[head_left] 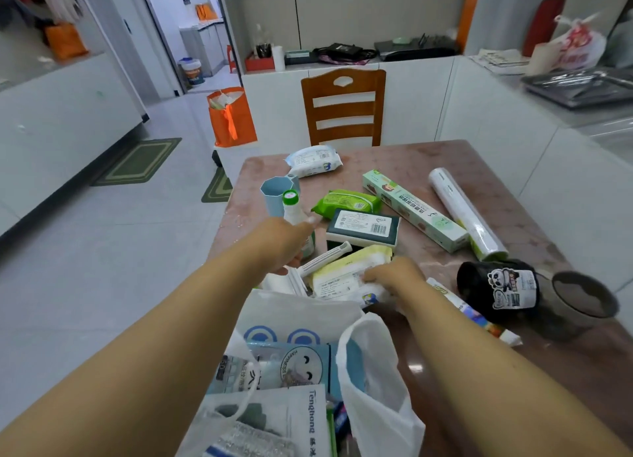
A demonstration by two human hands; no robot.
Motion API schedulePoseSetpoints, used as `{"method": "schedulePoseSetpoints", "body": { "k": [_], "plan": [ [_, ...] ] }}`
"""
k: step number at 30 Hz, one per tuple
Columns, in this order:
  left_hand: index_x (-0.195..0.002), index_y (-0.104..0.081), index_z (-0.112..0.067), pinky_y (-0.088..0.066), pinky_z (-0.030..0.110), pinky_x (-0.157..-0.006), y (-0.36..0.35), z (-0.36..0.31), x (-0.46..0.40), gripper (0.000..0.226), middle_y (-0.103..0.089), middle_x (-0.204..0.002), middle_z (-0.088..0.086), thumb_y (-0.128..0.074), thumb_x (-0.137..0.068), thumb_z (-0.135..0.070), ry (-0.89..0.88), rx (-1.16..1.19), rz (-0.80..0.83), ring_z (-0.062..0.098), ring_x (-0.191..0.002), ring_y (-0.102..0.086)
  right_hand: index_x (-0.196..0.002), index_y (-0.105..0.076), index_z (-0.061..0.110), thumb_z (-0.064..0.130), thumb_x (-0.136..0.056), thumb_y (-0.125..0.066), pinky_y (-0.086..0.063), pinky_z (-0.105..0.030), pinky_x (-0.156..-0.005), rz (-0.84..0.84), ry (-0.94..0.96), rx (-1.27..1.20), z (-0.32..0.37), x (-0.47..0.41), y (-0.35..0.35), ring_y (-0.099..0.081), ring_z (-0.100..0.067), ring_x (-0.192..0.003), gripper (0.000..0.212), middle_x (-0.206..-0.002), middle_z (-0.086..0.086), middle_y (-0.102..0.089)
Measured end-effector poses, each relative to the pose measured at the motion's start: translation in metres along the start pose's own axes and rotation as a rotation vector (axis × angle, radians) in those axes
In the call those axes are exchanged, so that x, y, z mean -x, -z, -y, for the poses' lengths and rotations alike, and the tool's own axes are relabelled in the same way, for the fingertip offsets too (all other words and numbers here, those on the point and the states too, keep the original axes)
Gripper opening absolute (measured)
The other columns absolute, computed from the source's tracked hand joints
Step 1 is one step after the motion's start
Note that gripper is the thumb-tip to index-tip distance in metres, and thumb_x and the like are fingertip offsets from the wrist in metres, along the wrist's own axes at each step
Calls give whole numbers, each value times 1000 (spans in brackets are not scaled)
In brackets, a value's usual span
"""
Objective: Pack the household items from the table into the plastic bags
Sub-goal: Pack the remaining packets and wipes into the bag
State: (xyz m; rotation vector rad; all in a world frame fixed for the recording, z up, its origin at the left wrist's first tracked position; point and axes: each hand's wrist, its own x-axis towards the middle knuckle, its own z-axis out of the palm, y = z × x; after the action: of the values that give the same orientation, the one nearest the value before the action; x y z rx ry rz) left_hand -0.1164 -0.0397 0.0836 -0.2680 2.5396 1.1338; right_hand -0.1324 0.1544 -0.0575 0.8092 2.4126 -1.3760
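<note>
With the left hand [291,247] wrapped around the bottle [297,216] and the right hand [394,275] gripping the wipes pack [346,271] beside the open bag [308,371], a careless lift could topple the blue cup [277,192] standing just behind.

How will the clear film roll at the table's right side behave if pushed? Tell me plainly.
The film roll lies on its side on the bare table, a smooth cylinder, so it would probably roll away rather than slide. Its far end lies beside the green box, which may stop it leftward. The glossy wrap looks slippery; it likely stays stiff when lifted.
</note>
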Motion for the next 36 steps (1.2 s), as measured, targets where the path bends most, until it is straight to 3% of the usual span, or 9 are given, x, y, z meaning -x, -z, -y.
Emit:
{"method": "schedulePoseSetpoints", "body": {
  "k": [2,4,10,14,18,21,23,25,36],
  "plan": [
    [-100,-66,-8,-54,40,-89,-4,-1,-2,46,-70,-103,11,-51,-91,-50,-80,-51,-4,25,-94,-66,-73,-62,17,21,-64,-80,-59,-45,-76,-17,171,-20,15,12,17,-65,-26,-76,20,-81,-8,-68],
    [-99,-65,-13,-53,35,-85,-9,-1,-5,39,-68,-106,6,-58,-88,-49,-165,-58,42,20,-94,-62,-59,-48,17,13,-68,-79,-55,-45,-66,-3,344,-78,32,27,38,-55,-21,-64,33,-65,-8,-55],
    [-143,-38,-10,-44,35,-105,-34,3,-16,79,-51,-142,5,-78,-76,-24,-334,256,407,19,-125,-53,-67,-54,12,-1,-78,-72,-48,-23,-55,336,664,-252,75,77,99,-63,-11,-58,25,-60,2,-64],
    [-127,-54,-3,-54,44,-91,-39,6,-22,81,-66,-122,17,-89,-58,-28,-395,450,642,33,-111,-64,-63,-57,13,-1,-78,-68,-52,-21,-49,575,650,-695,72,79,114,-65,-13,-54,23,-60,-2,-66],
    [-111,-65,-4,-60,41,-71,-52,16,-23,65,-73,-101,19,-90,-54,-23,-233,578,702,32,-87,-72,-72,-56,7,14,-97,-51,-52,-26,-57,332,455,-811,56,60,102,-61,-15,-57,25,-65,-6,-63],
    [-104,-67,-5,-61,40,-64,-58,25,-23,34,-75,-90,17,-75,-72,-12,-142,686,626,30,-76,-73,-81,-63,5,24,-99,-42,-52,-33,-67,-98,227,-273,22,36,97,-64,-26,-65,34,-77,-15,-65],
    [-104,-67,-7,-60,39,-59,-57,28,-25,30,-76,-86,15,-70,-76,-16,-73,788,527,28,-71,-74,-104,-64,6,25,-96,-40,-50,-35,-81,-203,80,410,-9,32,88,-65,-31,-94,31,-105,-16,-67],
    [-107,-67,-8,-60,38,-56,-54,27,-29,28,-77,-86,13,-66,-82,-20,-20,857,442,26,-70,-74,-120,-59,13,26,-93,-46,-43,-35,-90,-197,-84,766,-39,39,72,-59,-27,-111,32,-122,-8,-62],
    [-107,-66,-8,-57,35,-48,-55,24,-15,25,-76,-80,13,-66,-86,-22,98,957,371,25,-63,-74,-139,-41,14,55,-76,-66,-31,-35,-101,-265,-155,865,-73,38,40,-39,-26,-125,79,-139,-10,-42]
  ]
}}
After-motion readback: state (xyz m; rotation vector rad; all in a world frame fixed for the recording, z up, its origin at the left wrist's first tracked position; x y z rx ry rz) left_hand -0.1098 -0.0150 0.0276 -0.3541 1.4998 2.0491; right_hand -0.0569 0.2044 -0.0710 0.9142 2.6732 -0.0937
